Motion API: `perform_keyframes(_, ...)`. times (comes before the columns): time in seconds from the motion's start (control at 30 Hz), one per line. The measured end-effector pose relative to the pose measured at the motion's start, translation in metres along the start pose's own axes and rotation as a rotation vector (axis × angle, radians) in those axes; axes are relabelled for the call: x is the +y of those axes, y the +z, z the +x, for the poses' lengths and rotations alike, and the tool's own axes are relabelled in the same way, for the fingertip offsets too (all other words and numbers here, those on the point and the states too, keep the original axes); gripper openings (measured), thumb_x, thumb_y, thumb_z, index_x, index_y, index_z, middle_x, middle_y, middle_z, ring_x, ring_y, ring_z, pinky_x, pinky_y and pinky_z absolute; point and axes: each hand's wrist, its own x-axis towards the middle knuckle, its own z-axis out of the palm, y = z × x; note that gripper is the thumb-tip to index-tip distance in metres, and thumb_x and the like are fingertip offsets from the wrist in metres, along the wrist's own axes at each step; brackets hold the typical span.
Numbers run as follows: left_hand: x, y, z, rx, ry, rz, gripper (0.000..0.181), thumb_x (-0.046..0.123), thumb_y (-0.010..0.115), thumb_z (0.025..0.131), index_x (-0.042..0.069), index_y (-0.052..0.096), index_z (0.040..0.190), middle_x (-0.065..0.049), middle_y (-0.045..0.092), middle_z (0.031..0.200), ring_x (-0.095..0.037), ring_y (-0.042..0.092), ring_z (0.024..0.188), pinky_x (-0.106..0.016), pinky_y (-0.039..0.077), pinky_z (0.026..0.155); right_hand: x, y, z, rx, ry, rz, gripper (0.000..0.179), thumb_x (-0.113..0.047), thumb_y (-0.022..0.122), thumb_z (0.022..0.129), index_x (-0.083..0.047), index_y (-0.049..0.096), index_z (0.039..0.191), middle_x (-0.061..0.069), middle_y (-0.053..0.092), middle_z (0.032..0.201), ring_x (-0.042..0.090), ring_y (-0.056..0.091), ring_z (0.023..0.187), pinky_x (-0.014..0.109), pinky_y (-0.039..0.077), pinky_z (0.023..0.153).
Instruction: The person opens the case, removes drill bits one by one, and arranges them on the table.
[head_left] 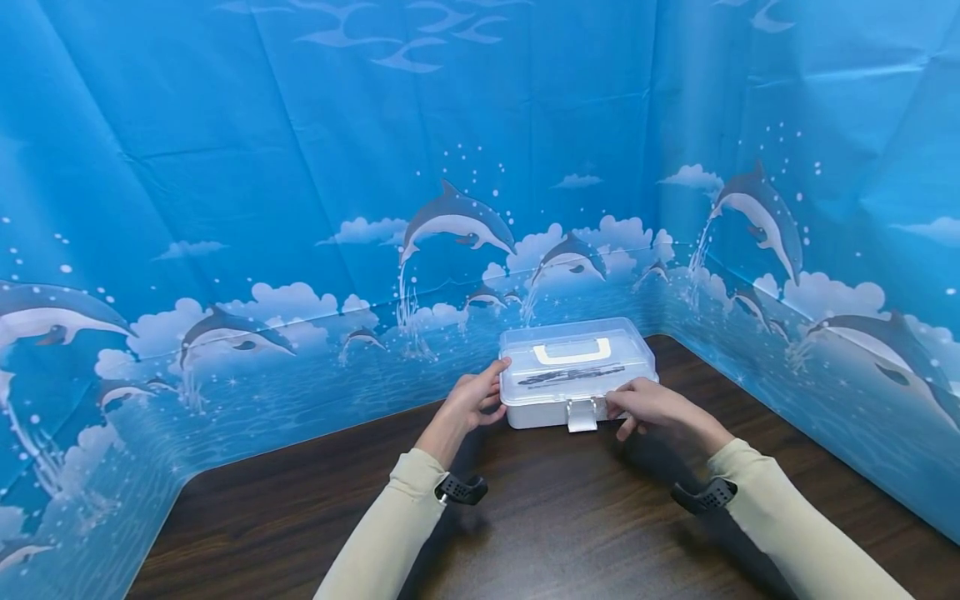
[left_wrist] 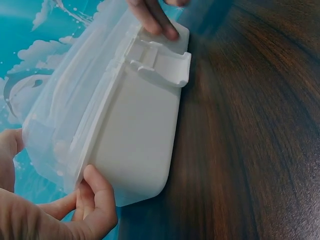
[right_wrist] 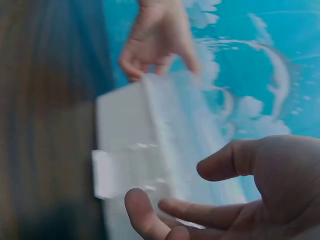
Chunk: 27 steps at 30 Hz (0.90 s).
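A plastic storage box (head_left: 540,415) with a white base and a clear lid (head_left: 517,343) stands on the table, lid down. Its front latch (head_left: 582,416) is flipped outward and hangs away from the wall. At the box's left end, my left hand (head_left: 474,400) holds the lid's edge, thumb above and curled fingers (left_wrist: 100,192) lower down by the front corner. My right hand (head_left: 652,406) is at the front right, just beside the latch. Its thumb and fingers are apart in the right wrist view, blurred, with nothing held between them.
A white handle (head_left: 572,351) lies flat on the lid. Dark, thin shapes (head_left: 572,377) show through the clear plastic, their kind unclear. Behind the dark wooden table (head_left: 555,517) rises a blue dolphin-printed sheet (head_left: 315,167), close to the box's back.
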Motion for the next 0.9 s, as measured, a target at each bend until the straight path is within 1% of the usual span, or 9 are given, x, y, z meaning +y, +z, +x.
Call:
perform_keyframes(0.1, -0.001, -0.002, 0.001, -0.019, 0.028, 0.063, 0.087, 0.059, 0.074, 0.087, 0.0, 0.047, 0.145, -0.017, 0.056, 0.131, -0.031, 0.06, 0.114, -0.039, 0.058, 0.082, -0.006, -0.018, -0.006, 0.029, -0.065, 0.006, 0.039, -0.017, 0.047, 0.104, 0.013, 0.061, 0.124, 0.018, 0.071, 0.105, 0.024, 0.071, 0.074, 0.028, 0.044, 0.054)
perform_keyframes(0.2, 0.002, -0.001, -0.003, -0.034, 0.114, 0.208, 0.093, 0.063, 0.067, 0.091, 0.003, 0.037, 0.155, -0.02, 0.052, 0.138, -0.033, 0.059, 0.118, -0.045, 0.056, 0.089, -0.01, -0.037, -0.014, 0.157, -0.123, 0.048, 0.041, -0.023, 0.048, 0.107, 0.011, 0.06, 0.128, 0.019, 0.072, 0.107, 0.028, 0.07, 0.08, 0.029, 0.046, 0.056)
perform_keyframes(0.27, 0.004, 0.0, -0.007, -0.033, 0.214, 0.349, 0.096, 0.068, 0.062, 0.092, 0.006, 0.03, 0.159, -0.022, 0.048, 0.143, -0.036, 0.056, 0.123, -0.05, 0.052, 0.095, -0.01, -0.045, -0.018, 0.304, -0.171, 0.068, 0.041, -0.027, 0.05, 0.107, 0.007, 0.062, 0.127, 0.02, 0.071, 0.108, 0.032, 0.067, 0.085, 0.031, 0.048, 0.058)
perform_keyframes(0.33, 0.007, 0.003, -0.011, -0.031, 0.333, 0.495, 0.1, 0.07, 0.06, 0.091, 0.011, 0.022, 0.163, -0.023, 0.039, 0.153, -0.039, 0.047, 0.135, -0.056, 0.046, 0.1, -0.006, -0.05, -0.018, 0.446, -0.223, 0.061, 0.042, -0.033, 0.053, 0.107, 0.004, 0.063, 0.127, 0.021, 0.069, 0.112, 0.035, 0.064, 0.091, 0.035, 0.053, 0.065)
perform_keyframes(0.43, 0.01, 0.006, -0.012, -0.046, 0.52, 0.711, 0.109, 0.07, 0.066, 0.088, 0.02, 0.007, 0.166, -0.022, 0.022, 0.162, -0.042, 0.029, 0.146, -0.063, 0.036, 0.106, 0.004, -0.053, -0.013, 0.558, -0.299, -0.015, 0.052, -0.04, 0.058, 0.104, 0.001, 0.056, 0.137, 0.026, 0.058, 0.129, 0.043, 0.059, 0.11, 0.051, 0.053, 0.084)
perform_keyframes(0.53, 0.008, 0.01, -0.013, -0.087, 0.658, 0.876, 0.12, 0.063, 0.077, 0.082, 0.028, -0.002, 0.165, -0.02, 0.006, 0.166, -0.045, 0.016, 0.149, -0.068, 0.031, 0.106, 0.017, -0.052, -0.002, 0.527, -0.345, -0.138, 0.073, -0.045, 0.066, 0.099, -0.003, 0.039, 0.153, 0.029, 0.036, 0.149, 0.049, 0.045, 0.128, 0.066, 0.042, 0.096)
perform_keyframes(0.63, 0.002, 0.012, -0.011, -0.127, 0.722, 0.961, 0.124, 0.056, 0.084, 0.079, 0.03, -0.001, 0.165, -0.019, 0.001, 0.166, -0.046, 0.013, 0.149, -0.068, 0.033, 0.106, 0.028, -0.048, 0.012, 0.447, -0.377, -0.266, 0.093, -0.048, 0.074, 0.093, -0.006, 0.025, 0.16, 0.03, 0.017, 0.158, 0.052, 0.028, 0.139, 0.073, 0.032, 0.101)
perform_keyframes(0.77, -0.009, 0.011, -0.007, -0.155, 0.74, 0.973, 0.121, 0.051, 0.086, 0.079, 0.029, 0.004, 0.166, -0.02, -0.003, 0.167, -0.046, 0.015, 0.149, -0.063, 0.037, 0.105, 0.039, -0.041, 0.023, 0.393, -0.411, -0.332, 0.103, -0.047, 0.081, 0.087, -0.007, 0.023, 0.162, 0.03, 0.011, 0.161, 0.053, 0.016, 0.144, 0.076, 0.024, 0.104)
perform_keyframes(0.9, -0.014, 0.011, -0.006, -0.142, 0.745, 0.955, 0.112, 0.047, 0.084, 0.083, 0.028, 0.011, 0.166, -0.021, 0.0, 0.167, -0.046, 0.02, 0.148, -0.063, 0.039, 0.104, 0.047, -0.039, 0.026, 0.395, -0.422, -0.318, 0.103, -0.043, 0.084, 0.085, -0.005, 0.025, 0.161, 0.03, 0.013, 0.16, 0.052, 0.016, 0.144, 0.075, 0.024, 0.105)
